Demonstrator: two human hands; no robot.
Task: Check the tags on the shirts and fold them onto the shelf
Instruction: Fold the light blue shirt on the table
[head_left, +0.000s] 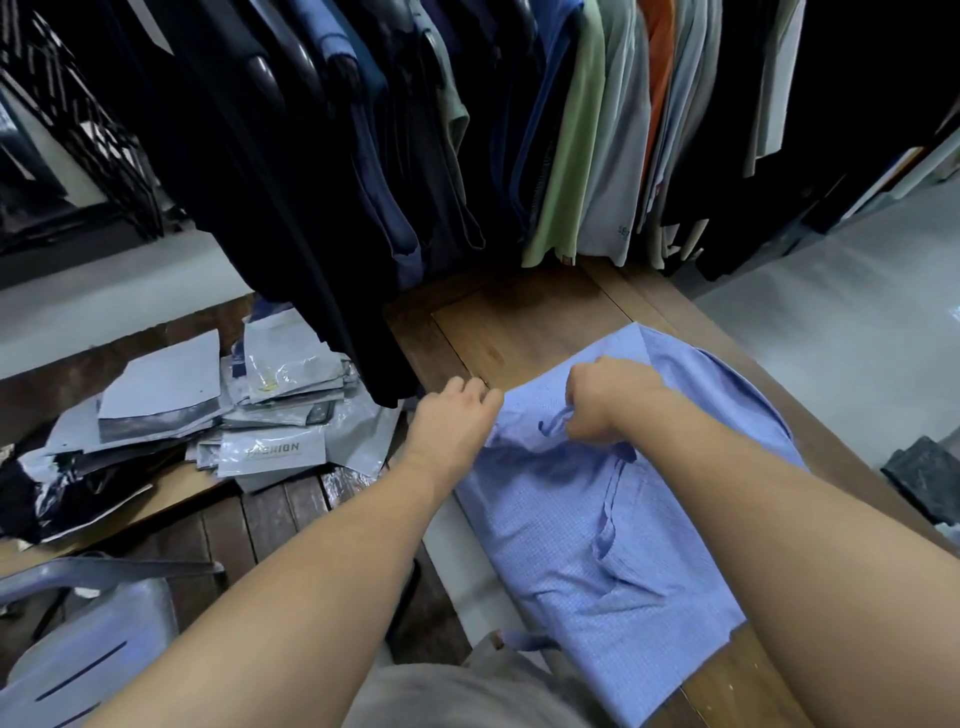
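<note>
Blue shirt (597, 519) on wooden shelf (519, 322), left hand (452, 415) and right hand (608, 395) pinching its collar, grey bag (272, 452) reading FASHION

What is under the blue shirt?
The blue shirt lies on a wooden shelf, which shows past its edges. Anything else beneath is covered by the cloth.

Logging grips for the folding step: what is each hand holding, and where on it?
Both grip the blue shirt: left hand its far left corner, right hand bunched fabric at its far end.
</note>
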